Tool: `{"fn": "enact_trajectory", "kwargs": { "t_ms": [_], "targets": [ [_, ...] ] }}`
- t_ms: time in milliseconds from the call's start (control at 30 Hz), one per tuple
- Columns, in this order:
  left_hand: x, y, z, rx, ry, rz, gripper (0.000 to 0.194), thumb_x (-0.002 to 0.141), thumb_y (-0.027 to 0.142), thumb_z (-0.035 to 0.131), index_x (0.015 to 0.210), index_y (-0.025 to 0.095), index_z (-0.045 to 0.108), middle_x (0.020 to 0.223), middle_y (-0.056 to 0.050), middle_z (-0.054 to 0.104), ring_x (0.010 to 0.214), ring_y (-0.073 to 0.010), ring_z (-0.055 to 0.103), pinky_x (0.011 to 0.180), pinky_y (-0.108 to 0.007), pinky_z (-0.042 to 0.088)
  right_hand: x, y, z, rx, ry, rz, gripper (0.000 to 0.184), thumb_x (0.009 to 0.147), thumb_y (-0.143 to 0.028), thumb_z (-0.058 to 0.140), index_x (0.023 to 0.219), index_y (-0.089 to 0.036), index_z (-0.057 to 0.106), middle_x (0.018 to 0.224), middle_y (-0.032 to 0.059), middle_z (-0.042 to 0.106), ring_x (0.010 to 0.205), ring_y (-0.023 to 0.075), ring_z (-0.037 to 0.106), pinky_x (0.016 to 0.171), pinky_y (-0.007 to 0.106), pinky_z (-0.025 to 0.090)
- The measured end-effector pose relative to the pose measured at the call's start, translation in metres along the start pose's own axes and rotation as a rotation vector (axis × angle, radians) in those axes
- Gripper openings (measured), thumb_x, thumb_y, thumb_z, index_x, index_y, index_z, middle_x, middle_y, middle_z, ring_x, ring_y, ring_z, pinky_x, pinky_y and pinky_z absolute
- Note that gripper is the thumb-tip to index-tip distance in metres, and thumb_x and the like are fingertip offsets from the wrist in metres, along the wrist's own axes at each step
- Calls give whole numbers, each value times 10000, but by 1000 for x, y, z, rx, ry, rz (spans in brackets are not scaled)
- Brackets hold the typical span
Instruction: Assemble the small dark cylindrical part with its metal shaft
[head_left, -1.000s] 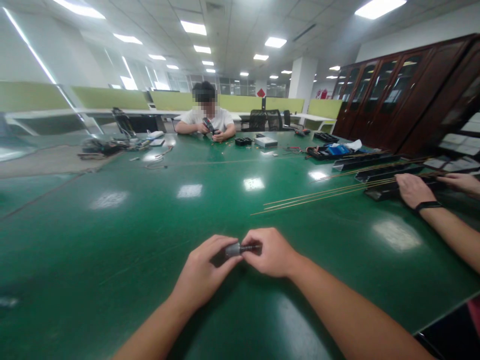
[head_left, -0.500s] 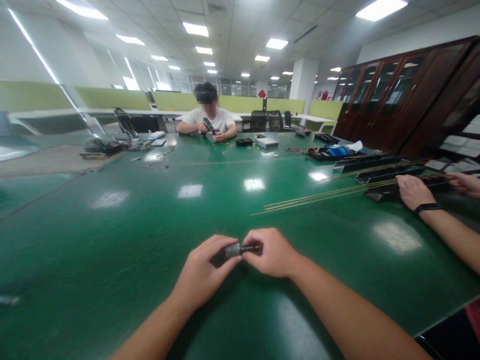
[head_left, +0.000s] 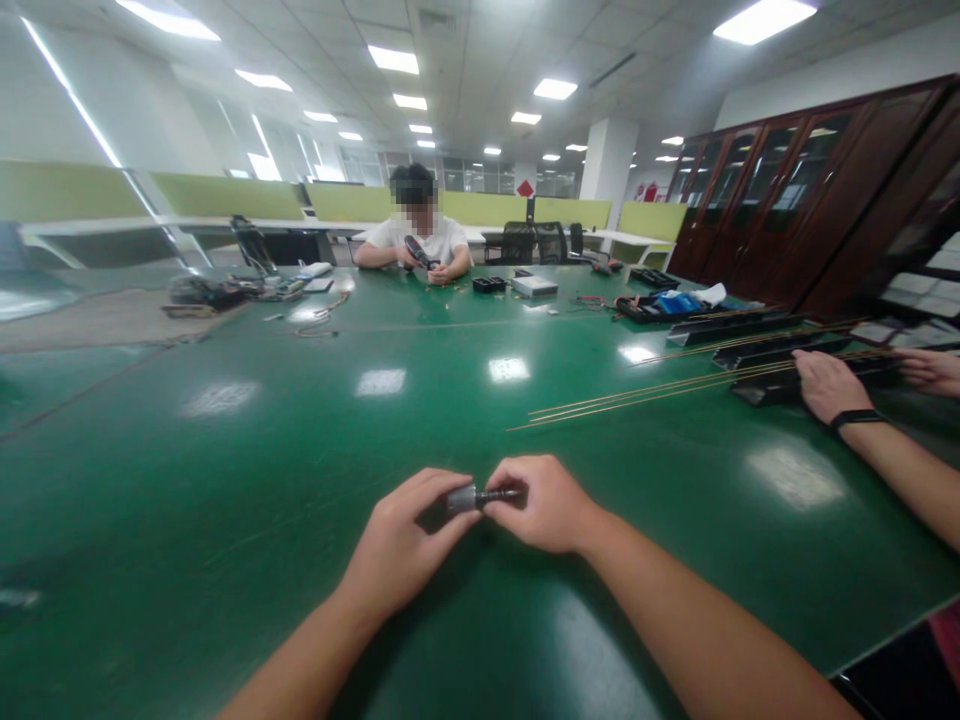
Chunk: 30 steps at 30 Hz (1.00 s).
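Low over the green table (head_left: 300, 520), both hands hold a small part with a silver-grey cylinder (head_left: 462, 498) at its left end and a dark, ridged shaft (head_left: 501, 495) at its right. My left hand (head_left: 409, 535) pinches the cylinder between thumb and fingers. Thumb and curled fingers of my right hand (head_left: 544, 505) close around the shaft, and its far end is partly hidden by them. The two pieces lie in one line, close together; whether they are joined I cannot tell.
Another person's hand (head_left: 831, 385) rests by black channel pieces (head_left: 772, 385) at the right. Long thin rods (head_left: 637, 398) stick out leftward from there. Across the table a person (head_left: 416, 235) holds a dark tool (head_left: 417, 252). A white box (head_left: 534, 286) stands near the far edge.
The cylinder and the fingers of my left hand have shifted very slightly left. My right hand keeps its grip with hardly any movement.
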<state>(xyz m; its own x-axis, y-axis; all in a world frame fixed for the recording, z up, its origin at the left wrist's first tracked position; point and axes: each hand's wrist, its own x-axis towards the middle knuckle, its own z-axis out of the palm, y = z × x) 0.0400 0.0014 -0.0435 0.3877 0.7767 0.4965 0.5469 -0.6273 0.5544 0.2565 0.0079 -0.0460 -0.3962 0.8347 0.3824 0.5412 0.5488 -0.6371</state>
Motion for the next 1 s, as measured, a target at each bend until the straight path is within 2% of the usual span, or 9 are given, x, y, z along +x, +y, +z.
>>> {"fn": "enact_trajectory", "kwargs": {
  "t_ms": [833,1000],
  "targets": [
    [3,-2,-9,46,54,-20,252,841,384,686,1033,222,705,984,-51,709,871,-195,672,811,-312,561,2,7,-4,20,22,33,82,773,-239,705,838,-191,694,753,7,695,653,142,614,635,241,458],
    [4,-6,-15,40,64,-24,273,823,412,711,1033,238,707,983,-39,713,867,-187,675,801,-292,560,4,13,-6,52,32,46,90,776,-234,704,852,-185,697,761,11,698,654,141,617,628,239,466]
  ]
}}
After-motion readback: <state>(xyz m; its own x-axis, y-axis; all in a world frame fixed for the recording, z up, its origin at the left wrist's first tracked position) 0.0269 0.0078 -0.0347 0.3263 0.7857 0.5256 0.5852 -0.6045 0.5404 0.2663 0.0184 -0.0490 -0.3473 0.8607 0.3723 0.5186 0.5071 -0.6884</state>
